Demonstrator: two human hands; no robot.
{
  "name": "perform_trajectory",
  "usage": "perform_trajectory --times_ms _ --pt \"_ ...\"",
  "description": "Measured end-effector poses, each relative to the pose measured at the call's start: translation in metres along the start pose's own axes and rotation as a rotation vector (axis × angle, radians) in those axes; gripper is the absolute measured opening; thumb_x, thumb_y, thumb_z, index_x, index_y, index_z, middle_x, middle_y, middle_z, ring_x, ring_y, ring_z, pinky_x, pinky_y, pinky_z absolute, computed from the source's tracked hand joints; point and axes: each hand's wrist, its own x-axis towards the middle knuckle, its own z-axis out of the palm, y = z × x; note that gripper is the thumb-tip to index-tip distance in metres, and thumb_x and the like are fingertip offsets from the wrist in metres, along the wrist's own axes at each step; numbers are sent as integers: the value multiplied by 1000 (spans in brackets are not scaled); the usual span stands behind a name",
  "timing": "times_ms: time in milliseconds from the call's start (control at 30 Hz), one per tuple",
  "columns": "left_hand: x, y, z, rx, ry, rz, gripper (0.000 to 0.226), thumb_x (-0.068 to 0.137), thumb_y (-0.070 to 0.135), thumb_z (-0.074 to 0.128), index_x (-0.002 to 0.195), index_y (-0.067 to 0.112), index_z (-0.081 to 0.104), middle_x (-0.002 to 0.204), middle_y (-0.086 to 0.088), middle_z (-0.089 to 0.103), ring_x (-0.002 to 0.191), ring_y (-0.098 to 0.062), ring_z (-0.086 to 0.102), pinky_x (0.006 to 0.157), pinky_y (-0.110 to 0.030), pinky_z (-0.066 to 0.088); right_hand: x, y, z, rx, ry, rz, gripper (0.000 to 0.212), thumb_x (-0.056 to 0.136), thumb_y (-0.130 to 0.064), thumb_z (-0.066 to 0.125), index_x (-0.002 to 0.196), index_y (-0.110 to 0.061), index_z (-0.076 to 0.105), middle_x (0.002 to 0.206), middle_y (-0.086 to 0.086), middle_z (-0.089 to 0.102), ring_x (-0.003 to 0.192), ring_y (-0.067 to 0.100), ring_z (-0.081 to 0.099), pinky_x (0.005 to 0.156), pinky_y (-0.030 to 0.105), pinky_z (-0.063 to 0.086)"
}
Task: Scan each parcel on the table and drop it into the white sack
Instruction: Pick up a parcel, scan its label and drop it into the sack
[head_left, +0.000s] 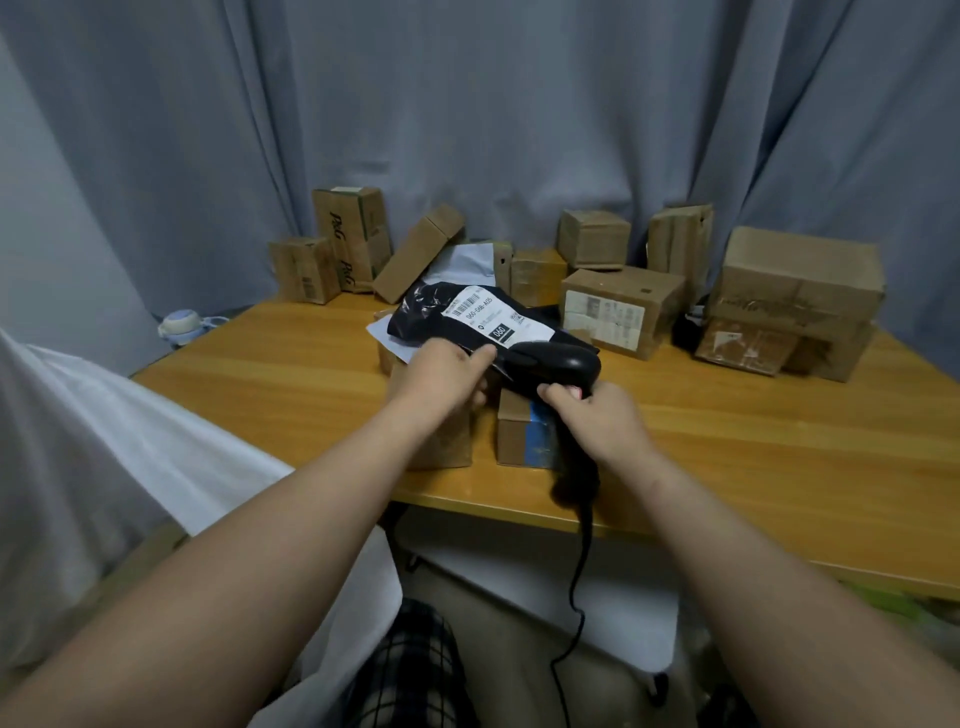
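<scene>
About twelve cardboard boxes (621, 306) stand on the worktop (260, 374): some ten across the middle of the frame and two at centre front. There is one black mailer bag (431, 312) and one black scanner (563, 364) at centre. One white sack (130, 441) is at left.

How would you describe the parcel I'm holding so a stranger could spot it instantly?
On the wooden table, in front of the cardboard boxes along the curtain, find the left hand. It grips a black plastic mailer with a white barcode label, beside the scanner; the boxes around it are brown cardboard.

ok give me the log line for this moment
step: scan | left hand: holds black parcel, label up | right hand: grips scanner
</scene>
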Motion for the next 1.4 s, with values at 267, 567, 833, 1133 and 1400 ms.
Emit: perform_trajectory --times_ms 267,567,833,1133,1400 --pt "8 29 34 -1047 100 -442 19 97 11 54 80 12 48 67 -3 52 32 -1 47 32 -12 36 -3 12 6 173 37 -32 19 85 -42 66 83 -23 64 82 -1 67 84 20 64 76 35 50" --pt "18 45 0 -920 97 38 20 100 5 45 84 10 56 82 -7 65 73 -13 66 66 -14 55 -13 -7 -36 538 171 -45 22 86 -24 70 81 -4 62 73 12 55 71 18 55 67 29 42" --pt "0 18 -5 -926 101 69 15 96 8 56 82 8 62 82 -5 69 78 -14 68 75 -18 57 -39 -20 -34 474 203 -297 30 85 -17 72 61 -8 57 51 -6 55 55 15 59 59 36 50" --pt "-2 24 -6 -968 103 23 11 96 10 56 89 7 64 87 -8 70 76 -12 70 71 -18 57 -57 -28 -28 458 255 -364 18 83 -30 70 72 -18 63 63 -1 63 66 22 66 67 52 57" --pt "2 27 -6 -978 123 -28 12 97 12 55 101 6 64 98 -10 69 85 -15 71 70 -18 57 -60 -28 -26 454 278 -339 22 88 -18 68 68 -18 62 60 -3 62 60 17 65 61 41 58"
